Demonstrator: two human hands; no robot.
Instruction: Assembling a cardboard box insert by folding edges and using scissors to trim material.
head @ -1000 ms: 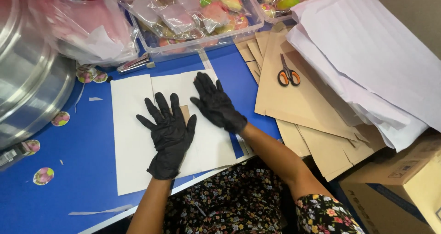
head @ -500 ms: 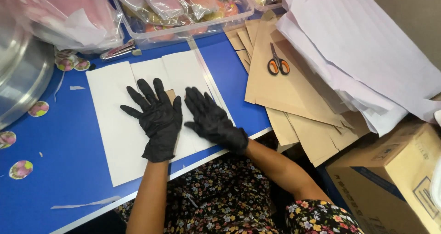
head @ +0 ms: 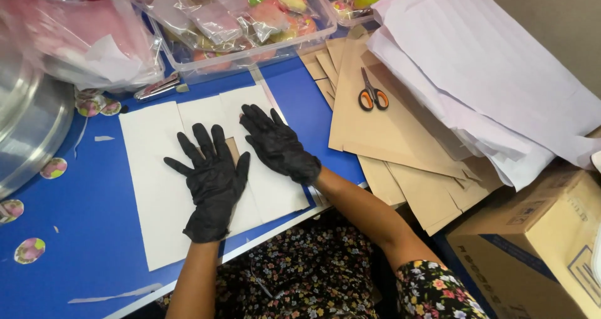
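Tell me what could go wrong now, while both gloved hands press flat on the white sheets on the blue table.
1. The white sheets reach the near table edge; a push from the left hand or right hand might slide them off.
2. The brown piece between the hands is partly covered, so it might shift or crease unseen.
3. The scissors lie on sloping brown envelopes and might slide if bumped.

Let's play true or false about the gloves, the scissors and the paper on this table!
1. Both hands wear black gloves. True: left hand, right hand.
2. The right hand holds the scissors. False: they lie untouched on the brown envelopes.
3. Both hands press flat on white paper. True.
4. The table is red. False: it is blue.
5. The scissors have orange handles. True.
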